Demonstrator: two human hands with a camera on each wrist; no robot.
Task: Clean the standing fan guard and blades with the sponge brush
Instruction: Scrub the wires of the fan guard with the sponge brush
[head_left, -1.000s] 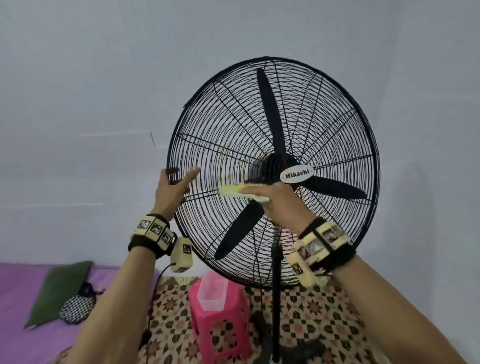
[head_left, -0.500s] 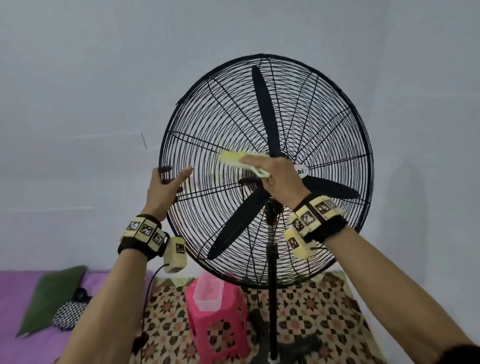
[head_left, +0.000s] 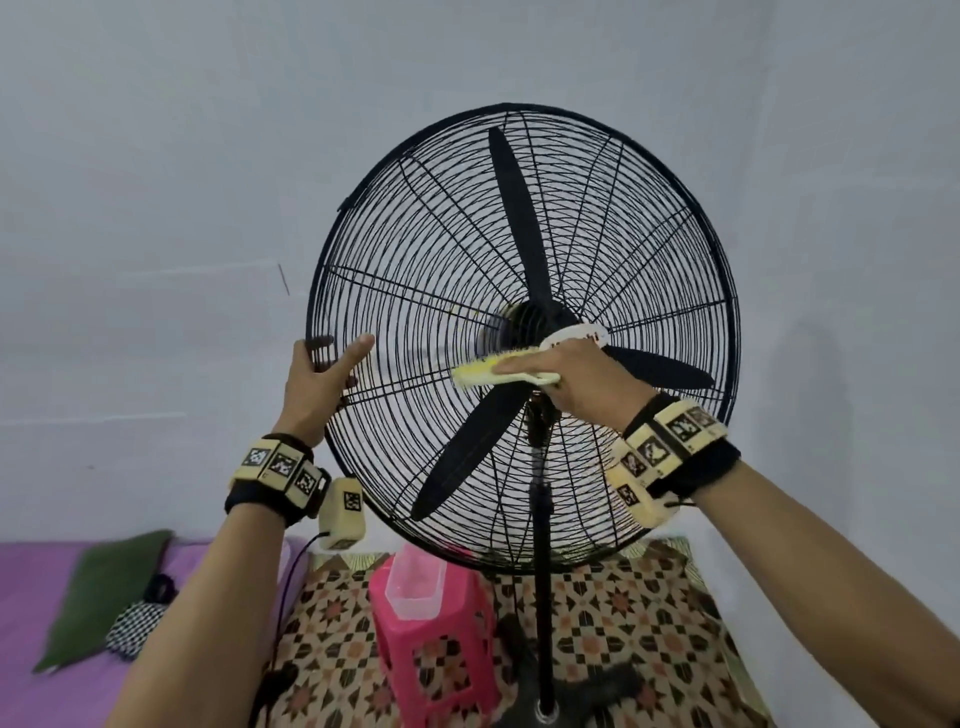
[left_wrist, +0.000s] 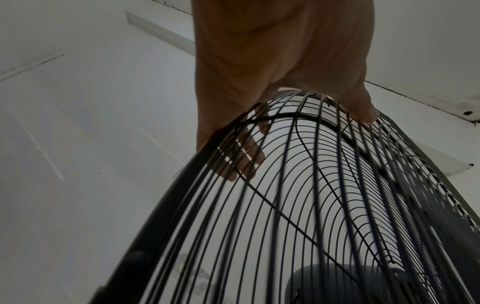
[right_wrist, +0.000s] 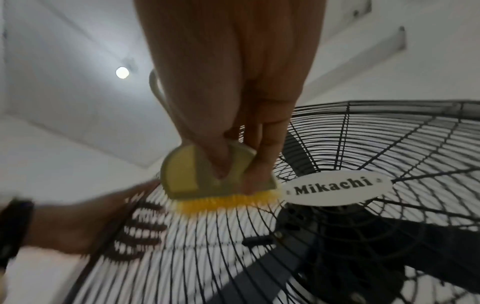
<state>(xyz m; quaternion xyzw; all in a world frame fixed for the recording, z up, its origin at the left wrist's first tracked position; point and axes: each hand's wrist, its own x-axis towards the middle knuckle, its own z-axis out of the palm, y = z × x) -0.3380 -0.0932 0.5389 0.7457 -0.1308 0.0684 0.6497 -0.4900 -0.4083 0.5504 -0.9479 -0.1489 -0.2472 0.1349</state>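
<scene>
Item: sponge brush (head_left: 501, 373) — pale yellow plastic body with a loop handle and short yellow bristles, pinched between thumb and curled fingers of the right hand (head_left: 576, 384), bristles pressed on the front wires just at 9 o'clock of the hub badge (right_wrist: 337, 188). Change noted: half a second ago the brush sat higher, above the hub; it has since come down to hub level, matching its place a second ago — judged a repeated up-and-down scrubbing stroke over the inner rings, so the guard is mid-clean and the outer wires and blades probably remain. Item: fan guard (head_left: 675, 218) — round black cage of thin concentric wires crossed by radial spokes, hard and springy-looking, bound by a thicker rim. The left hand (head_left: 322, 379) holds that rim at 9 o'clock as before, thumb laid across the front wires, fingers curled behind, steadying the head. Item: blades (head_left: 519, 218) — three narrow, smooth, matte black paddles behind the wires, at roughly 12, 4 and 7 o'clock. Below, at 6 o'clock: a pink plastic stool (head_left: 431, 639) carrying a clear container (head_left: 415, 587), on a patterned floor mat (head_left: 623, 613).
</scene>
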